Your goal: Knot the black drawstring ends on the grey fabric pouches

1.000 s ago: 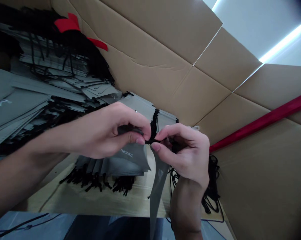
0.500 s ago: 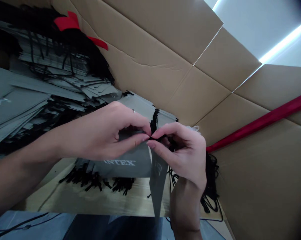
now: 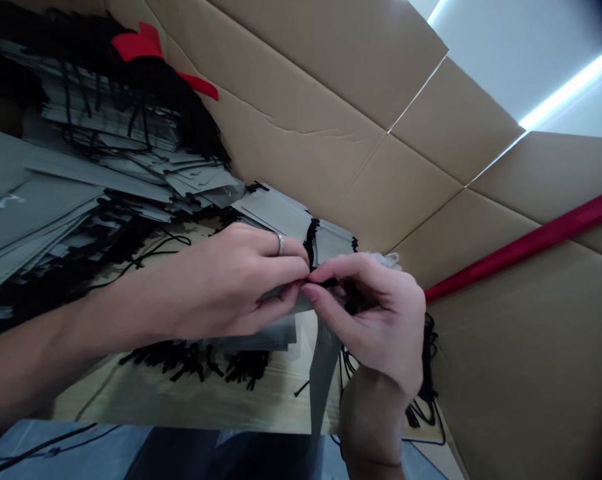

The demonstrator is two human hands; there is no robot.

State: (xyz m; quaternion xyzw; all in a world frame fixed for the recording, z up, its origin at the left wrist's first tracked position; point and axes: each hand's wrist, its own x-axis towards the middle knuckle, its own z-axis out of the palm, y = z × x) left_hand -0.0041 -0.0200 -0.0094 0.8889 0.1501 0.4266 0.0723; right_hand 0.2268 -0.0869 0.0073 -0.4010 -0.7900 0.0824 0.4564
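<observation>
My left hand (image 3: 231, 283) is closed in a pinch at the middle of the view, palm down, with a ring on one finger. Its fingertips meet those of my right hand (image 3: 375, 317), which also pinches, thumb against forefinger. Between them runs a short black cord (image 3: 329, 283), mostly covered by the fingers. A flat grey pouch (image 3: 323, 373) hangs edge-on below the fingertips, down past the table edge. Under my left hand lies a stack of grey pouches (image 3: 275, 333) with black cord ends (image 3: 245, 367) sticking out at the front.
Heaps of grey pouches (image 3: 35, 180) with black cords fill the left side, one tied with a red strip (image 3: 138, 45). More pouch stacks (image 3: 281, 207) stand against the cardboard wall (image 3: 305, 100). A dark red band (image 3: 531, 243) crosses at right, above hanging black cords (image 3: 431, 360).
My left hand has rolled palm down and its fingers have curled in, so the ring shows. Both hands have shifted slightly right. The INTEX lettering beneath is out of sight.
</observation>
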